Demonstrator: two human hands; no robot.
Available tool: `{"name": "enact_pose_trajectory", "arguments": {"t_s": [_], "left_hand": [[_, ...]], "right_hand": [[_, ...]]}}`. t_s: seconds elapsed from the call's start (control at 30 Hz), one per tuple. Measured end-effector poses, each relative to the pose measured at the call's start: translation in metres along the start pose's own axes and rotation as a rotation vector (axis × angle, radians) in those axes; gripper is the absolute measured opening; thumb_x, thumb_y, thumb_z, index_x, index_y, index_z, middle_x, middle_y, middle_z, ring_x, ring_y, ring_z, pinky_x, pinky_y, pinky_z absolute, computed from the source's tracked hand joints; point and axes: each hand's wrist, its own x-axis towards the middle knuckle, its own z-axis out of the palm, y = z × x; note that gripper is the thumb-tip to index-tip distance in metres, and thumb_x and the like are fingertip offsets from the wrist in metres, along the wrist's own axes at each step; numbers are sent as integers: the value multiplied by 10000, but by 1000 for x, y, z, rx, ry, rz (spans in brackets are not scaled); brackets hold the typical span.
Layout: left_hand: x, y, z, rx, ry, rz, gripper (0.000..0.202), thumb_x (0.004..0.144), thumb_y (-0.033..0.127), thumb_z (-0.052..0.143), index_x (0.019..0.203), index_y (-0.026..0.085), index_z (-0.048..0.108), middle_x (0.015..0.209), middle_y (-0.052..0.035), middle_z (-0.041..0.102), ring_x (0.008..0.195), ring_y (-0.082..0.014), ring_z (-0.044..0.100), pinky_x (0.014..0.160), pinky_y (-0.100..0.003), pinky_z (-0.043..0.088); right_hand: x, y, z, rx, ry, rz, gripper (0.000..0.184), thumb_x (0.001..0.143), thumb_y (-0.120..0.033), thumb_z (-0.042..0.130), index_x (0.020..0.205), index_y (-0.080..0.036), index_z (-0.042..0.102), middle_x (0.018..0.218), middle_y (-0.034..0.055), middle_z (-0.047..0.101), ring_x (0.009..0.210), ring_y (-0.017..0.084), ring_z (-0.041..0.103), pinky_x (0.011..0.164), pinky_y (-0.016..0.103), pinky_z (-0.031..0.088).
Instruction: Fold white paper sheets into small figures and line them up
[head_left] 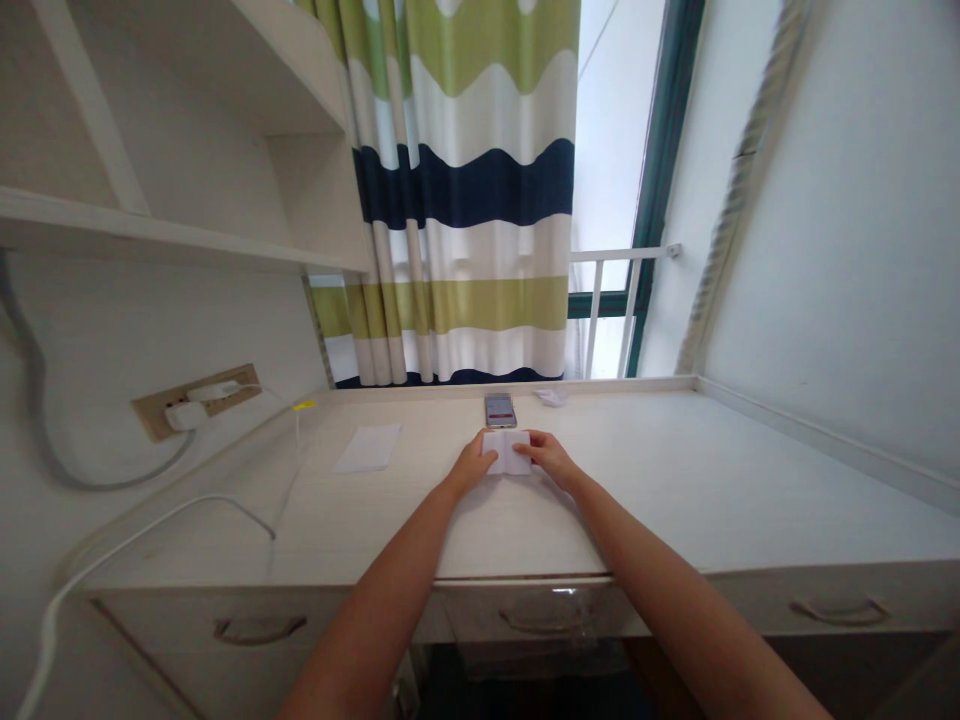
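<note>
Both hands are meeting at the middle of the desk [675,480], working on a small white paper [508,452]. The left hand [472,467] is closing on the paper's 9 o'clock edge, with its thumb lying across the top. The right hand [551,457] is pinching the 3 o'clock edge between its fingertips. The paper is sitting between the two hands, touching both. It is too small to tell whether it is lying flat on the desk or is slightly lifted.

Just at 12 o'clock from the paper, a phone [499,409] is lying face up with its screen glowing. Near the phone, at 2 o'clock from the paper, a small white scrap [553,397] is resting by the desk's far edge. A white sheet [368,447] is lying flat at 9 o'clock, well apart from the hands.

Further towards 9 o'clock, a charger [196,405] is sitting in a wall socket, and a white cable [150,525] is trailing down along the desk's left side. A striped curtain [465,200] is hanging at 12 o'clock beyond the desk. A shelf [150,235] is jutting out at 10 o'clock.
</note>
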Motion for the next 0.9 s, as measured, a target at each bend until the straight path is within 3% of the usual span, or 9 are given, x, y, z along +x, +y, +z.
{"name": "enact_pose_trajectory", "arguments": {"t_s": [0.2, 0.5, 0.7, 0.9], "left_hand": [[4, 0, -1, 1, 70, -87, 212, 638, 169, 540, 839, 109, 571, 838, -65, 622, 759, -165, 554, 701, -273, 427], [3, 7, -3, -145, 127, -150, 221, 577, 231, 629, 758, 106, 615, 705, -48, 636, 641, -150, 562, 593, -244, 431], [4, 8, -4, -99, 199, -157, 225, 544, 281, 660, 688, 113, 621, 641, -40, 623, 588, -139, 543, 560, -232, 411], [5, 5, -4, -100, 192, -140, 219, 557, 292, 644, 681, 114, 615, 614, -29, 606, 569, -133, 531, 555, -234, 404]], "right_hand": [[3, 4, -2, 7, -21, -2, 299, 552, -337, 652, 776, -146, 602, 671, 6, 610, 557, 105, 505, 531, 232, 374], [3, 5, -3, -24, -13, -4, 309, 551, -358, 649, 774, -147, 610, 678, 12, 622, 572, 118, 529, 538, 238, 391], [4, 6, -2, -36, -42, 5, 332, 551, -366, 652, 793, -141, 614, 675, 15, 624, 566, 116, 528, 530, 233, 386], [3, 4, -1, -68, -11, -1, 306, 544, -366, 655, 741, -134, 619, 601, -9, 599, 505, 91, 485, 496, 214, 341]]}}
